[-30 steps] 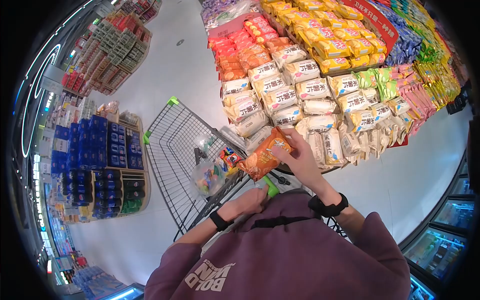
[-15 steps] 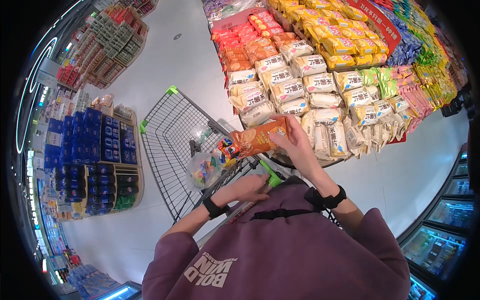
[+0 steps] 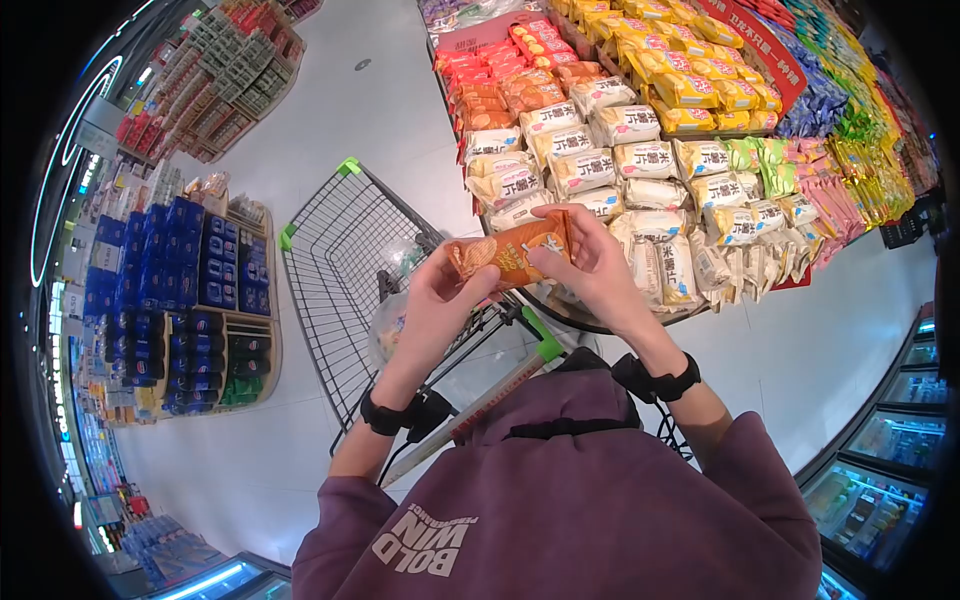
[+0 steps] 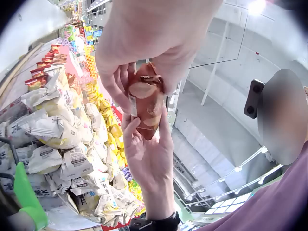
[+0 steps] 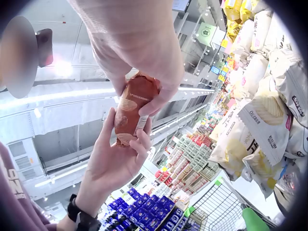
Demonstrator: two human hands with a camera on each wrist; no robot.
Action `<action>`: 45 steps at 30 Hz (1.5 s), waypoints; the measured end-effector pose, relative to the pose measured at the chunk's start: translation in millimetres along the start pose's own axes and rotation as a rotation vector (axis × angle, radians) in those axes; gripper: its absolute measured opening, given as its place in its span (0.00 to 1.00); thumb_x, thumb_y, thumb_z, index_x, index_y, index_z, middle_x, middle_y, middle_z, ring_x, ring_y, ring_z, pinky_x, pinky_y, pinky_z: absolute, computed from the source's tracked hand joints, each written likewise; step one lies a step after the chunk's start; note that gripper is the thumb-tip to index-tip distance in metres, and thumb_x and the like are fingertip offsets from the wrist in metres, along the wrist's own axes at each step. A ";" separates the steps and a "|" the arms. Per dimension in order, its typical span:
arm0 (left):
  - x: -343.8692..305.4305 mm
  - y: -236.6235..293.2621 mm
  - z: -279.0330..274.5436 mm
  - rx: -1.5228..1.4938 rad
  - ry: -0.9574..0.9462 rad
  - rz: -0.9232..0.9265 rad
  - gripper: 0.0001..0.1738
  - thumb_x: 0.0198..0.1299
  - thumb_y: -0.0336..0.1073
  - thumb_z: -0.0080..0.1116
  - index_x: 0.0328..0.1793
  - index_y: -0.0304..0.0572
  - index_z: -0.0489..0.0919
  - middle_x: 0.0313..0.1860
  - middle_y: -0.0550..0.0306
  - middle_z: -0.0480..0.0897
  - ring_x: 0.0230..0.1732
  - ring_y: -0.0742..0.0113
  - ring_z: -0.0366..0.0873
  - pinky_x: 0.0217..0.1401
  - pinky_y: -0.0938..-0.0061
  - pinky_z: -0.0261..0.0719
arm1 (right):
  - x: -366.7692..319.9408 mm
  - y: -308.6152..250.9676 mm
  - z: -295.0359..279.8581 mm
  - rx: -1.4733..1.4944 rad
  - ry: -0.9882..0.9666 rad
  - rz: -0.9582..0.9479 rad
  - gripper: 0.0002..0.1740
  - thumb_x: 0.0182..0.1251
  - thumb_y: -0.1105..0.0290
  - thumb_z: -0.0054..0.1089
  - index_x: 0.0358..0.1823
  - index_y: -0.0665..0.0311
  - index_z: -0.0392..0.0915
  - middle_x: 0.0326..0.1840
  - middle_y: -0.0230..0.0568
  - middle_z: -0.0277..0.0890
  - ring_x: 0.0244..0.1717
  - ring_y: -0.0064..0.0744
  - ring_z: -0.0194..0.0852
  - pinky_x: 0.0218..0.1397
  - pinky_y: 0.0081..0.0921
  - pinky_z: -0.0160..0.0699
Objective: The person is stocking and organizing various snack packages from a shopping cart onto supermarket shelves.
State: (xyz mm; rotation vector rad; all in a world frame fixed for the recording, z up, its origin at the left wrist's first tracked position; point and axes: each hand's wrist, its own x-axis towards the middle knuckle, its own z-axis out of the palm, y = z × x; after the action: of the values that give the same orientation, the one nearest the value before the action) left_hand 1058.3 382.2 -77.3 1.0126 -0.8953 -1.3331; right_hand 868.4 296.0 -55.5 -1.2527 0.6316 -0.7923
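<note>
Clearly, the head view has the left hand (image 3: 440, 305) and right hand (image 3: 600, 275) gripping opposite ends of an orange packet (image 3: 520, 250), raised near the cart (image 3: 335, 250) and white packets (image 3: 585, 170). The left wrist view shows fingers curled round its sides; too hard a squeeze could crush whatever is inside. The right wrist view shows both hands pinching it; uneven pulling could split the wrapper, or slack fingers drop it.

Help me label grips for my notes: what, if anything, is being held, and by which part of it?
The orange snack packet, held by its two opposite ends: one in the left hand, the other in the right.
</note>
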 end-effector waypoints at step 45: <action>13.5 -176.9 6.9 1.208 0.095 -0.411 0.51 0.48 0.64 0.69 0.64 0.24 0.70 0.51 0.30 0.83 0.56 0.38 0.81 0.62 0.55 0.76 | -6.0 -42.4 -94.6 -0.092 -0.127 0.052 0.31 0.64 0.69 0.71 0.65 0.65 0.66 0.55 0.39 0.78 0.53 0.23 0.77 0.58 0.26 0.75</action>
State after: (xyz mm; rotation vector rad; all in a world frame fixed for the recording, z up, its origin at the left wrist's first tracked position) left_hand 993.8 373.2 -242.5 2.2506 -1.5123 -0.9711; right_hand 782.8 241.2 -34.1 -1.3541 0.6003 -0.6408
